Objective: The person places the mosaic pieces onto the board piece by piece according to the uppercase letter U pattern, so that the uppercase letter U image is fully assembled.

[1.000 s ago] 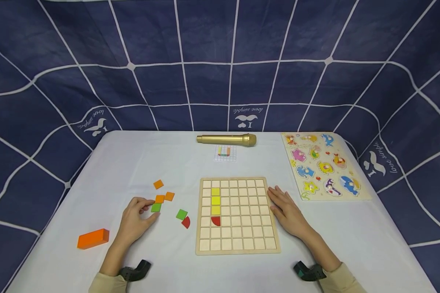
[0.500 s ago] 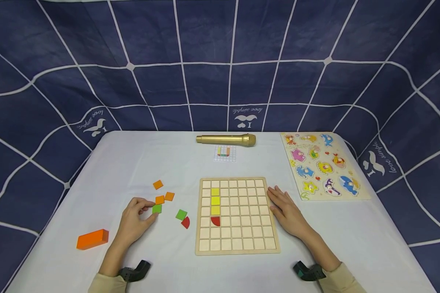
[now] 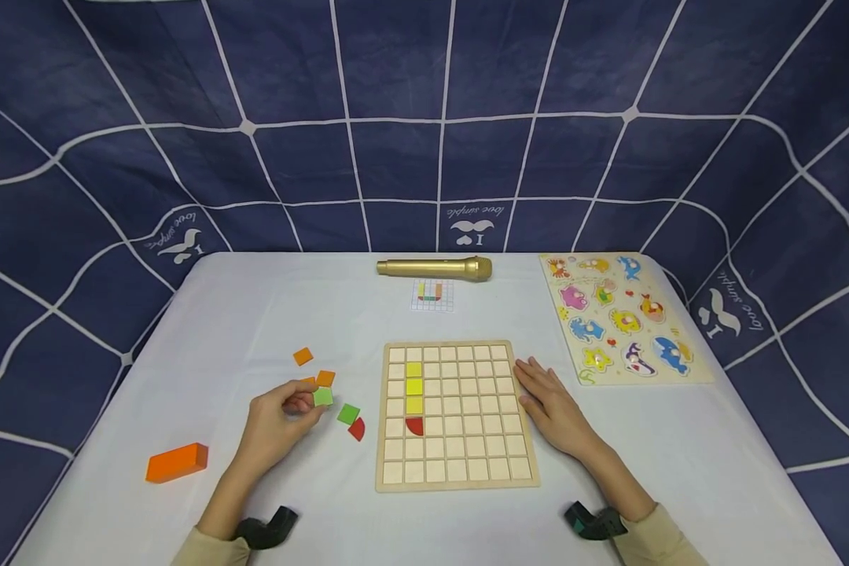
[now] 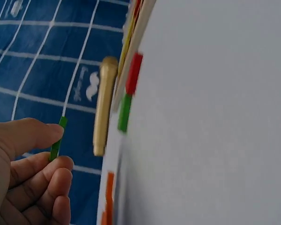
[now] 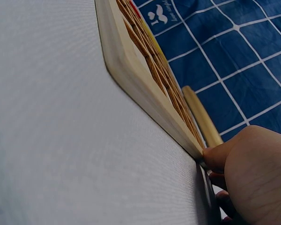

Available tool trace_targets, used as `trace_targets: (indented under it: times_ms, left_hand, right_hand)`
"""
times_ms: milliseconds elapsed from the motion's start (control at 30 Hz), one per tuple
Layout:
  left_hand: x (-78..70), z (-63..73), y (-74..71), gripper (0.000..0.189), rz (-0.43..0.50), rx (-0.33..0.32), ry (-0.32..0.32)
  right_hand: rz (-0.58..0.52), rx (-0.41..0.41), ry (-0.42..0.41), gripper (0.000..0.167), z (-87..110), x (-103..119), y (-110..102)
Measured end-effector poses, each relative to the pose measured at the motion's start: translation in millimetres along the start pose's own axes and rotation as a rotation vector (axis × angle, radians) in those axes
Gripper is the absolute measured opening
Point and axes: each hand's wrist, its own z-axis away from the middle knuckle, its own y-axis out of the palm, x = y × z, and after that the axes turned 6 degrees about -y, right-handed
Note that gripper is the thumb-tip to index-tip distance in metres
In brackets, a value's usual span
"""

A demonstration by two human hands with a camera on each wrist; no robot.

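My left hand point(image 3: 272, 420) pinches a green square tile point(image 3: 323, 396) between thumb and fingers; the left wrist view shows this tile point(image 4: 58, 139) edge-on, lifted off the table. Close by on the cloth lie orange square tiles point(image 3: 303, 356), one partly hidden behind the fingers, plus a second green tile point(image 3: 349, 413) touching a red quarter-round tile point(image 3: 357, 429). My right hand point(image 3: 556, 410) rests with straight fingers against the right edge of the wooden grid board point(image 3: 457, 486). In the board's second column sit yellow tiles point(image 3: 413, 386) with a red quarter-round piece point(image 3: 414, 426) below them.
A patterned card point(image 3: 432, 296) lies behind the board, in front of a gold microphone point(image 3: 431, 269). At the back right is an animal peg puzzle point(image 3: 619, 318). An orange block point(image 3: 177, 463) stands left of my left forearm.
My left hand has slid the green tile slightly, then lifted it off the table and carried it a little to the right. The right hand stays at the board's edge.
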Motion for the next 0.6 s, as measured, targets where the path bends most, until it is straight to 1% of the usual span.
trace_targets:
  times_ms: [100,167,267,367,500,600]
  left_hand:
    - [-15.1,-3.8,7.3,0.031,-0.002,0.043,0.029]
    - [-25.4,-6.0,13.9,0.030,-0.008,0.083,0.039]
    - [-41.3,-9.3,26.4,0.029,0.001,0.152,0.061]
    - [-55.3,-12.3,41.1,0.028,0.030,0.228,0.101]
    - [-69.5,-14.5,60.6,0.024,0.028,0.318,0.153]
    - [-78.1,-14.8,73.5,0.022,-0.015,0.377,0.184]
  right_hand:
    - [0.001,-0.002,-0.008,0.047,-1.2,-0.1,-0.2]
    - [-0.002,-0.006,-0.012,0.047,-1.6,-0.1,-0.2]
    - [-0.006,-0.008,-0.012,0.047,-1.6,-0.1,-0.2]
    - [-0.007,-0.007,-0.008,0.047,-1.1,0.0,-0.4]
    - [-0.005,0.000,-0.002,0.047,-0.4,0.0,-0.4]
    - [-0.005,0.005,0.003,0.047,0.4,-0.4,-0.5]
